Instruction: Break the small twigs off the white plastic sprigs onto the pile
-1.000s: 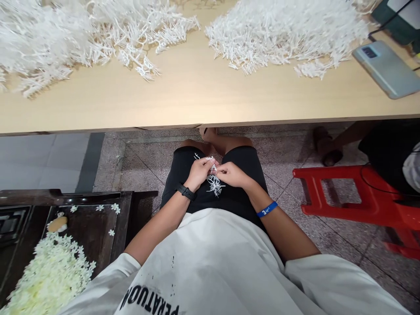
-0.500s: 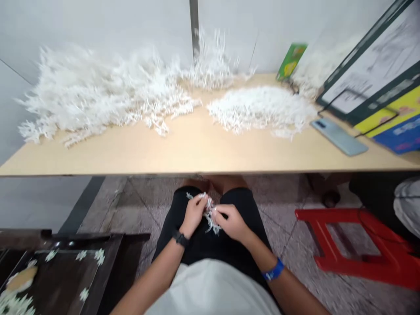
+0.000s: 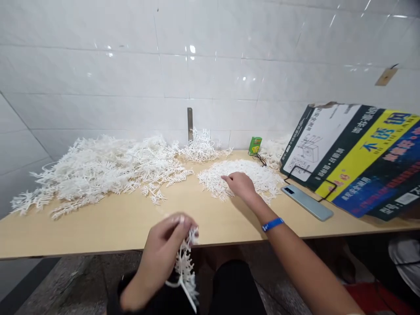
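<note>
My left hand (image 3: 167, 251) is closed around a white branching strand (image 3: 185, 267), which hangs down from its fingers in front of the table's near edge. Over the flat heap of small white pieces (image 3: 249, 173), my right hand (image 3: 240, 184) has its fingers pressed together; what they hold, if anything, is too small to make out. To the left, a large pile of white branching strands (image 3: 111, 168) covers the table (image 3: 131, 223). A smaller white tuft (image 3: 201, 146) lies near the wall.
A grey phone (image 3: 307, 202) lies right of the heap, beside a large printed carton (image 3: 354, 162). Near the wall are a green box (image 3: 255, 145), dark glasses (image 3: 261, 160) and an upright metal ruler (image 3: 190, 124). Part of a red stool (image 3: 370, 297) shows at lower right.
The view has tilted up toward the wall. My hands have parted: the right moved from the lap to the flat heap, while the left rose with the white strand.
</note>
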`<state>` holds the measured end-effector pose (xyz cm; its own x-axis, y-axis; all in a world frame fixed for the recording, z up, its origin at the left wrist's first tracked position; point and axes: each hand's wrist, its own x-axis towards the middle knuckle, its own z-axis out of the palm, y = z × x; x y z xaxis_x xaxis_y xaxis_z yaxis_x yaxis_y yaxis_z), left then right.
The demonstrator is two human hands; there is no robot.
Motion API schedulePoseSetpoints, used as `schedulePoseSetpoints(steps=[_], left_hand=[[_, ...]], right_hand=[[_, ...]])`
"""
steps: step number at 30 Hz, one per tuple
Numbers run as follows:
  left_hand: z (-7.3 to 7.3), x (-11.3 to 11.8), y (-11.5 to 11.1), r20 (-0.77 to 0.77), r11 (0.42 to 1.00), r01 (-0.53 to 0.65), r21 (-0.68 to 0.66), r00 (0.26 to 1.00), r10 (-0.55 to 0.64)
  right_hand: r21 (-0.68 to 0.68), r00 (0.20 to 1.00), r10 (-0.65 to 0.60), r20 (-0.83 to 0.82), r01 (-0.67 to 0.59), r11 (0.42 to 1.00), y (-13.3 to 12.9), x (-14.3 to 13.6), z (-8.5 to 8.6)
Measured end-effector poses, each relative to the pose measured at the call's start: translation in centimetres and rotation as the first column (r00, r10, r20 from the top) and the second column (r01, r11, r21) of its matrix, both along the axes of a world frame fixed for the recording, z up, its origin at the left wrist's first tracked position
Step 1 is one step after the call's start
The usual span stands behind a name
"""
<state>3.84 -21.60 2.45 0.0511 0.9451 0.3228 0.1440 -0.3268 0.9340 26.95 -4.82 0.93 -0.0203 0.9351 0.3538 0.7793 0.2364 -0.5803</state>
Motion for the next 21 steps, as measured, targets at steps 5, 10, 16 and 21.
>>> schedulePoseSetpoints(steps=[5,10,16,21], left_hand=[[3.4,0.0,13.9,-0.085,0.932,-0.081,0.353,0.989,0.118],[-0.6,-0.4,24.1,-0.219,0.922,-0.050,0.384,0.965,0.143],[-6.4,-1.3,25.1,-0.250,0.988,0.084,0.132,0.967,-0.049],[-5.7,-0.8,24.2,-0.201,0.981,0.168,0.095,0.969,-0.146]], right_hand=[[0.075,0.996,0.004,-0.094,0.003,0.997,4.5,-2.5,-0.8],[0.245,0.966,0.218,-0.139,-0.180,0.953,6.1,-6.3,-2.8],[0.354,0.907,0.413,-0.085,-0.360,0.863,7.3,-6.8,-5.1],[0.290,0.908,0.388,-0.159,-0.332,0.897,7.3,-6.1,-4.8]])
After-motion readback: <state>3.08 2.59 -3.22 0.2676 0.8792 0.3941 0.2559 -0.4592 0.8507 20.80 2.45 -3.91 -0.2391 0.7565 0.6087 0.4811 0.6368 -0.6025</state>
